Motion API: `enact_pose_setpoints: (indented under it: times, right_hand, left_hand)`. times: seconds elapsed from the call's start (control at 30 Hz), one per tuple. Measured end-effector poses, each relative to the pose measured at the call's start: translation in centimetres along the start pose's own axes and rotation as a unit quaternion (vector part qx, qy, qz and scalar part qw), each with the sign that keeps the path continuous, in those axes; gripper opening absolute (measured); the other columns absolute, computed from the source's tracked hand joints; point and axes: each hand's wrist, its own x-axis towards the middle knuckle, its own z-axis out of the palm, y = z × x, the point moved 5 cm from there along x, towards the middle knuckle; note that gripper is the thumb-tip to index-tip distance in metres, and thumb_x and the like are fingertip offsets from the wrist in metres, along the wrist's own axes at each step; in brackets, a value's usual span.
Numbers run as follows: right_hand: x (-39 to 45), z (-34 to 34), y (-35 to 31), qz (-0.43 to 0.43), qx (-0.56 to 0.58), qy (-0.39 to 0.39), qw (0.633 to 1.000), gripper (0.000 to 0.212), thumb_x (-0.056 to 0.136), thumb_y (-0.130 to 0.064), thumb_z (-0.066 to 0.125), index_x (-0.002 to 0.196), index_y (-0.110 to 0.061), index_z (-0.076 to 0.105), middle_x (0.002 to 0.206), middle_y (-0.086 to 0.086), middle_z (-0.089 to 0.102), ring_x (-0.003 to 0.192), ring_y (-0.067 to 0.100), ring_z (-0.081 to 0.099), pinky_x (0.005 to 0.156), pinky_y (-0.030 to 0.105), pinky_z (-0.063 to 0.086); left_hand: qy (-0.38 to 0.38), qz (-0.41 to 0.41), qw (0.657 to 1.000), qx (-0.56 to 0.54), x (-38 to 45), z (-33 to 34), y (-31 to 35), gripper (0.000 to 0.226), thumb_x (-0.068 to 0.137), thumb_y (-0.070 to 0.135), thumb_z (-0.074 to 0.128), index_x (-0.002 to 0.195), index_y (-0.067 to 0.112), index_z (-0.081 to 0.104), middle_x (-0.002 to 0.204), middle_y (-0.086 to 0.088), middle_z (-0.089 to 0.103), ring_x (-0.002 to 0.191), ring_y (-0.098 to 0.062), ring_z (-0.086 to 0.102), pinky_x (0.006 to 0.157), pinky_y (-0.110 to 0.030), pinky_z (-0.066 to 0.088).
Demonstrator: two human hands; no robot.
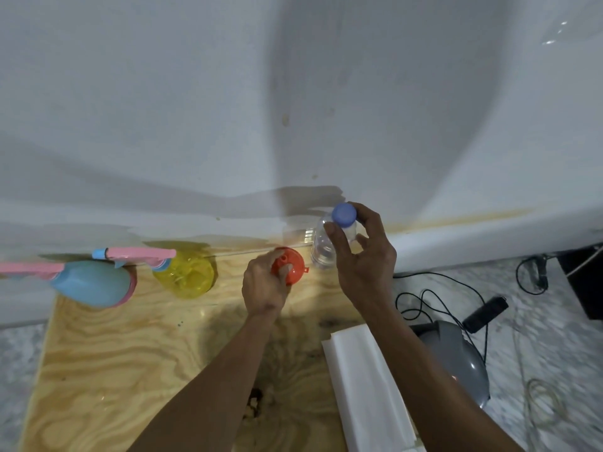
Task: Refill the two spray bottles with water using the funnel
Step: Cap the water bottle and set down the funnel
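Note:
Two spray bottles stand at the back left of the wooden table (130, 353): a light blue spray bottle (93, 282) with a pink base and pink trigger head, and to its right a yellow spray bottle (186, 277) with a pink and blue trigger head. My left hand (264, 285) grips an orange funnel (292, 265) just above the table. Right of it, my right hand (362, 256) holds a clear water bottle (321, 247) by its neck; the blue cap (344, 215) is on it.
A white wall rises directly behind the table. A folded white cloth or paper (368, 386) lies at the table's front right. On the marble floor to the right are a grey appliance (460, 357), black cables (424, 298) and a small black device (486, 314).

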Motion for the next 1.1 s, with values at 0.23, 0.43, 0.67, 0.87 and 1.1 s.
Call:
enact_pose_setpoints:
  times: [0.23,0.43,0.67,0.87,1.1]
  right_hand:
    - [0.1,-0.1,-0.2,-0.003,-0.013,-0.010,1.000,0.042,0.088,-0.037,0.074,0.125,-0.036,0.056,0.121,-0.021,0.065,0.111,0.008,0.061,0.098,0.045,0.051]
    - [-0.7,-0.7,-0.8,0.003,-0.023,-0.030,0.999,0.059,0.082,-0.043,0.078,0.135,-0.036,0.051,0.132,-0.015,0.063,0.122,0.011,0.057,0.100,0.047,0.050]
    - [-4.2,-3.0,-1.1,0.013,-0.022,-0.013,1.000,0.066,0.084,-0.035,0.078,0.142,-0.025,0.048,0.135,-0.008,0.060,0.119,0.009,0.057,0.099,0.045,0.051]
    - [-9.7,-4.6,-0.6,0.028,0.012,-0.041,0.999,0.046,0.088,-0.020,0.074,0.130,-0.023,0.056,0.116,-0.009,0.065,0.107,0.010,0.060,0.081,0.019,0.052]
    - [-17.3,-6.4,2.4,0.038,-0.019,-0.085,0.995,0.033,0.090,-0.015,0.071,0.120,-0.025,0.063,0.106,-0.009,0.067,0.099,0.003,0.062,0.078,0.028,0.055]
  left_hand:
    - [-0.035,0.000,0.999,-0.013,0.0,-0.3,-0.1,0.045,0.082,0.020,0.079,0.124,0.028,0.069,0.122,-0.003,0.071,0.113,-0.025,0.064,0.088,-0.023,0.043]
    - [-0.032,0.015,0.999,-0.034,-2.0,-2.6,0.6,0.048,0.080,0.015,0.080,0.126,0.021,0.067,0.119,-0.007,0.072,0.112,-0.025,0.065,0.087,-0.019,0.040]
    - [-0.014,-0.013,0.995,-0.099,-7.0,-6.4,0.0,0.042,0.079,0.017,0.079,0.120,0.017,0.069,0.110,-0.004,0.071,0.104,-0.023,0.065,0.092,-0.035,0.055]
    - [0.031,0.006,0.997,-0.071,-12.2,-8.9,-2.3,0.040,0.087,0.017,0.076,0.126,0.014,0.066,0.119,0.002,0.070,0.111,-0.013,0.064,0.090,-0.032,0.055]
    - [0.047,0.072,0.994,-0.074,-19.3,-9.2,-3.9,0.029,0.090,0.010,0.071,0.117,0.021,0.069,0.115,0.010,0.066,0.104,0.006,0.057,0.082,-0.006,0.045]
